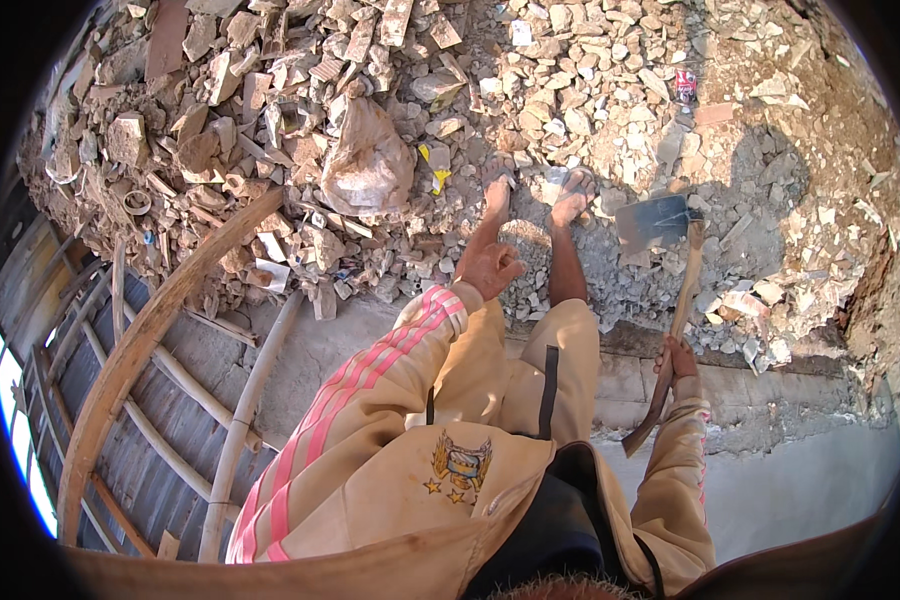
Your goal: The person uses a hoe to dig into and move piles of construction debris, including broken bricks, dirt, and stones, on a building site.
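My right hand (678,362) is wrapped round the wooden handle of a hoe (686,285). The hoe's flat, dark metal blade (650,223) rests on grey rubble to the right of my feet. My left hand (490,268) lies by my left knee, its fingers curled in with nothing visible in them. Both my feet (573,197) are planted among broken stones (540,100) just ahead.
A heap of broken brick and tile (195,140) rises at the far left, with a crumpled plastic bag (370,160) on it. Wooden poles (250,430) and a curved beam (130,350) stand over corrugated sheeting at left. A concrete ledge (750,395) runs beside me.
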Available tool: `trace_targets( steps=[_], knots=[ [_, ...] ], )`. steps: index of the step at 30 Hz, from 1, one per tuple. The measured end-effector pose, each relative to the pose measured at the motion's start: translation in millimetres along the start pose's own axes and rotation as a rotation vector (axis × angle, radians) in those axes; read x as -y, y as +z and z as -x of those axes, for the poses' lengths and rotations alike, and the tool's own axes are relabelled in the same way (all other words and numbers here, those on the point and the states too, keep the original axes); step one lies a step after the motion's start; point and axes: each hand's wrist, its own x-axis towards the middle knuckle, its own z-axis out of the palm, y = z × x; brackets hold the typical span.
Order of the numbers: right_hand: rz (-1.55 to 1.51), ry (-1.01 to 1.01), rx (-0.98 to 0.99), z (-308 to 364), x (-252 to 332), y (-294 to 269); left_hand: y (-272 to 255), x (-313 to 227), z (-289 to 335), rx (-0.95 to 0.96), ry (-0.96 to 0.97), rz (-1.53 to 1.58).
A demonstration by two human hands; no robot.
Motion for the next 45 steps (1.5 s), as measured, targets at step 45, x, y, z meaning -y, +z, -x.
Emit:
trace_targets(
  steps=[45],
  knots=[
    [-0.306,-0.904,0.051,-55.2,312.4,367.0,90.3,74.2,-64.1,-0.224,-0.009,0.134]
  ],
)
